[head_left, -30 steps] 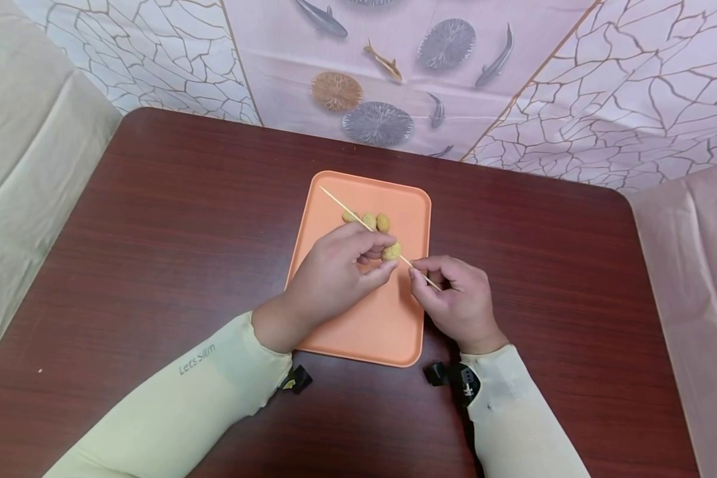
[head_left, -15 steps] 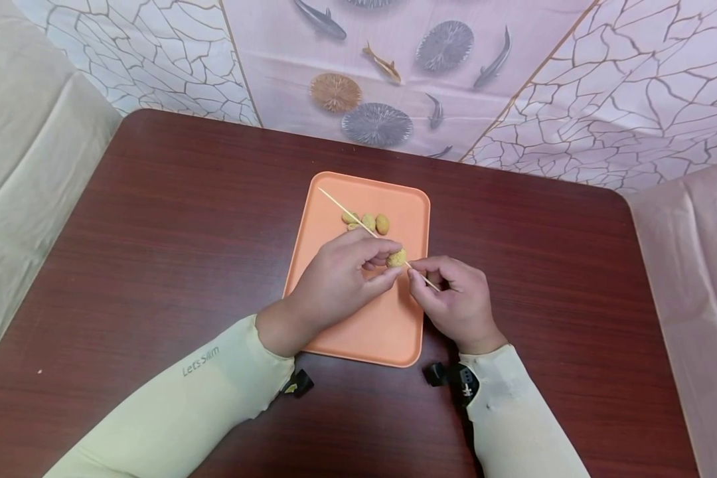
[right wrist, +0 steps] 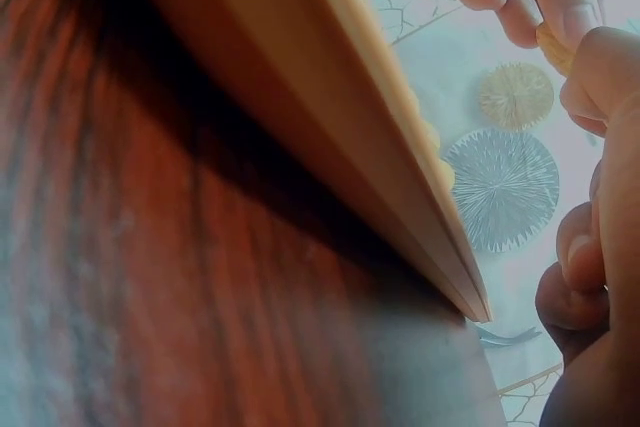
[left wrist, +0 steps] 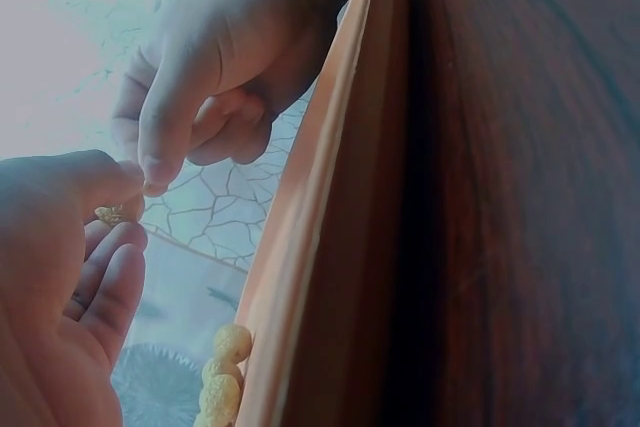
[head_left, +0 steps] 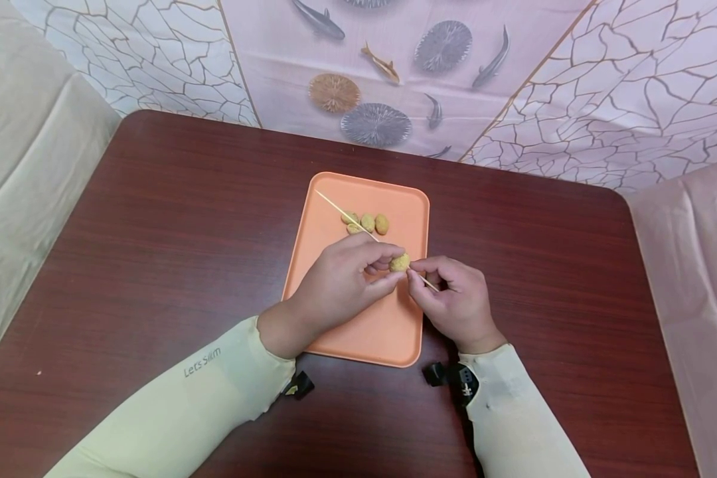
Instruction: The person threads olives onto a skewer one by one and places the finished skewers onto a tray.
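Observation:
A thin wooden skewer (head_left: 336, 206) runs slantwise over the orange tray (head_left: 358, 338), with a small rough golden-yellow food ball (head_left: 399, 263) on it near its right end. My left hand (head_left: 343, 275) pinches that ball between thumb and fingers. Right beside the ball, my right hand (head_left: 454, 295) grips the skewer's lower right part. In the left wrist view the ball (left wrist: 110, 214) is mostly covered by fingers. Several similar balls (head_left: 367, 222) lie close together on the tray beyond my left hand, partly crossed by the skewer in view.
The tray rests on a dark reddish-brown table (head_left: 173, 219). A patterned cloth (head_left: 388, 73) with fish hangs behind the table, and pale cloths hang at both sides. A black device (head_left: 466, 384) is strapped on the right wrist.
My left hand has slid the ball down and right along the skewer, up to the right hand's fingertips. The right hand has hardly moved. More of the balls on the tray show.

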`<state>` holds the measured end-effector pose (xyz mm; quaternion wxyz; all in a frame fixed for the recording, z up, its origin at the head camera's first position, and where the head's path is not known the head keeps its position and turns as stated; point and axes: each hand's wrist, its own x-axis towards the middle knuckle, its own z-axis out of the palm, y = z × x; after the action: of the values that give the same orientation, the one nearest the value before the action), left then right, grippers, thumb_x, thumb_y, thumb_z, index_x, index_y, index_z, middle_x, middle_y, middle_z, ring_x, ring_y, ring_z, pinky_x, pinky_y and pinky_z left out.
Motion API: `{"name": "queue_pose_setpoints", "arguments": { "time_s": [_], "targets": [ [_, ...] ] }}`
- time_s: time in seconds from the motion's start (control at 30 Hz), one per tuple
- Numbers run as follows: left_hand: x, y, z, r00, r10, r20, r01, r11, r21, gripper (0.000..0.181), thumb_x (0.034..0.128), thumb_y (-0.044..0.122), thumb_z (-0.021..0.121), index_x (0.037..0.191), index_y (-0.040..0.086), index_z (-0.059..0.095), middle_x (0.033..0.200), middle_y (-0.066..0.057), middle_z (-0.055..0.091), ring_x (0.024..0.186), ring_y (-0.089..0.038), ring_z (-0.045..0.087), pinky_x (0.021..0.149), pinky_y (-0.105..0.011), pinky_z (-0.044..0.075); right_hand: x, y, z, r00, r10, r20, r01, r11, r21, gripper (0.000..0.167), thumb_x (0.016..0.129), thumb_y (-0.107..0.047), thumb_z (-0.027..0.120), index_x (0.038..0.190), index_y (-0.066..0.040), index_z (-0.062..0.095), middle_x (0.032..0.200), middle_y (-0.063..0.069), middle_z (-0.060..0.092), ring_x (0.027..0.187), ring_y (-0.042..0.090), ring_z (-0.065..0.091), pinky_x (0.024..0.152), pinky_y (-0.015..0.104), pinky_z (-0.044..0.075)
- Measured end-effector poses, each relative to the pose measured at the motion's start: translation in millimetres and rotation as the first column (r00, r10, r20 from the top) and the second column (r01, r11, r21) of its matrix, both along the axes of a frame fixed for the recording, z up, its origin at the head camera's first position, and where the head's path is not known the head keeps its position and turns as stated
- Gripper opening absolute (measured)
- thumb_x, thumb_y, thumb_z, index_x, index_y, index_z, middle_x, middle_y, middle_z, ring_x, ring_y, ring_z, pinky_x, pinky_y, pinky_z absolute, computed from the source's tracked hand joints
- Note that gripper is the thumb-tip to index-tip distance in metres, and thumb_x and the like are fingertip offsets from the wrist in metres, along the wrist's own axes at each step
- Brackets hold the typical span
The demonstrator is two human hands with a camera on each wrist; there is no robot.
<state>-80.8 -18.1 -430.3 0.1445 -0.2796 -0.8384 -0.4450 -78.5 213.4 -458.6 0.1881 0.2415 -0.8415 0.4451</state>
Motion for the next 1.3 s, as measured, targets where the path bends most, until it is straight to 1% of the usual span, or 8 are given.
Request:
{"name": "queue_pose_setpoints", "arguments": {
  "time_s": [0.13, 0.23, 0.4, 0.6, 0.83, 1.03, 1.23, 1.3],
  "targets": [
    [0.9, 0.8, -0.2, 1.0, -0.005, 0.002, 0.005, 1.0, 0.001, 0.029, 0.0939, 0.02, 0.094, 0.12, 0.01, 0.086, 0.098, -0.001, 0.075, 0.089, -0.011, 0.071, 0.083, -0.02, 0.061, 0.0, 0.5, -0.1, 1.0, 0.001, -0.003, -0.001, 1.0, 0.005, 0.019, 0.101, -0.022, 0.078, 0.096, -0.004, 0.083, 0.063, -0.005, 0.054, 0.058, 0.004, 0.045, 0.055, 0.018, 0.037],
    [1.6, 1.4, -0.4, 1.0, -0.008, 0.004, 0.008, 1.0, 0.009, 0.029, 0.0938, 0.02, 0.094, 0.12, 0.01, 0.086, 0.098, -0.001, 0.076, 0.09, -0.011, 0.072, 0.083, -0.02, 0.061, 0.1, 0.7, 0.0, 1.0, 0.002, -0.003, -0.002, 1.0, 0.004, 0.02, 0.101, -0.023, 0.078, 0.096, -0.004, 0.082, 0.063, -0.004, 0.054, 0.058, 0.004, 0.045, 0.055, 0.018, 0.037],
    [2.0, 1.9, -1.1, 1.0, -0.008, 0.0, 0.008, 1.0, 0.013, 0.029, 0.0933, 0.02, 0.095, 0.12, 0.01, 0.087, 0.099, -0.001, 0.076, 0.091, -0.011, 0.073, 0.084, -0.019, 0.062, 0.2, 0.6, -0.2, 1.0, 0.003, -0.003, -0.003, 1.0, 0.002, 0.016, 0.098, -0.019, 0.078, 0.096, -0.004, 0.082, 0.063, -0.004, 0.054, 0.058, 0.004, 0.045, 0.055, 0.018, 0.036],
    [1.9, 2.1, -1.6, 1.0, -0.008, -0.005, 0.008, 1.0, -0.005, 0.029, 0.094, 0.021, 0.094, 0.12, 0.011, 0.086, 0.098, 0.0, 0.076, 0.09, -0.011, 0.071, 0.083, -0.02, 0.061, -0.4, 0.4, -0.7, 1.0, -0.002, -0.014, 0.003, 1.0, 0.011, 0.008, 0.094, -0.013, 0.079, 0.095, -0.005, 0.082, 0.063, -0.004, 0.053, 0.058, 0.005, 0.045, 0.055, 0.018, 0.037],
    [1.1, 1.8, -1.6, 1.0, -0.006, -0.01, 0.005, 1.0, -0.019, 0.029, 0.0943, 0.02, 0.094, 0.121, 0.01, 0.086, 0.1, 0.0, 0.076, 0.091, -0.011, 0.071, 0.083, -0.021, 0.061, -2.0, 0.1, -1.1, 1.0, -0.021, -0.02, 0.021, 0.999, 0.037, 0.008, 0.091, -0.014, 0.079, 0.094, -0.006, 0.082, 0.062, -0.005, 0.054, 0.057, 0.005, 0.045, 0.055, 0.018, 0.038],
    [-0.8, 1.5, -2.2, 1.0, -0.003, -0.009, 0.003, 1.0, -0.016, 0.03, 0.0938, 0.021, 0.094, 0.12, 0.01, 0.086, 0.1, 0.0, 0.076, 0.091, -0.011, 0.073, 0.084, -0.02, 0.062, -3.3, 1.0, -0.7, 1.0, -0.023, -0.009, 0.023, 0.999, 0.044, 0.009, 0.091, -0.014, 0.08, 0.095, -0.007, 0.083, 0.061, -0.005, 0.054, 0.057, 0.005, 0.046, 0.055, 0.017, 0.039],
    [-2.9, 0.7, -0.8, 1.0, -0.015, 0.005, 0.015, 1.0, -0.013, 0.029, 0.0934, 0.02, 0.095, 0.119, 0.01, 0.086, 0.099, 0.0, 0.075, 0.09, -0.01, 0.072, 0.084, -0.021, 0.062, -3.7, 1.4, -3.3, 0.999, -0.033, -0.005, 0.034, 0.999, 0.041, 0.006, 0.09, -0.013, 0.08, 0.094, -0.008, 0.083, 0.06, -0.005, 0.054, 0.056, 0.004, 0.045, 0.054, 0.017, 0.037],
    [-4.3, -0.5, 0.6, 1.0, -0.028, 0.012, 0.028, 0.999, -0.016, 0.028, 0.0938, 0.02, 0.094, 0.118, 0.01, 0.086, 0.099, 0.0, 0.075, 0.09, -0.011, 0.071, 0.084, -0.021, 0.061, -3.5, 1.0, -4.5, 0.999, -0.038, -0.001, 0.038, 0.999, 0.039, 0.006, 0.089, -0.011, 0.079, 0.094, -0.009, 0.083, 0.06, -0.005, 0.053, 0.056, 0.004, 0.044, 0.054, 0.017, 0.036]
  ]
}}
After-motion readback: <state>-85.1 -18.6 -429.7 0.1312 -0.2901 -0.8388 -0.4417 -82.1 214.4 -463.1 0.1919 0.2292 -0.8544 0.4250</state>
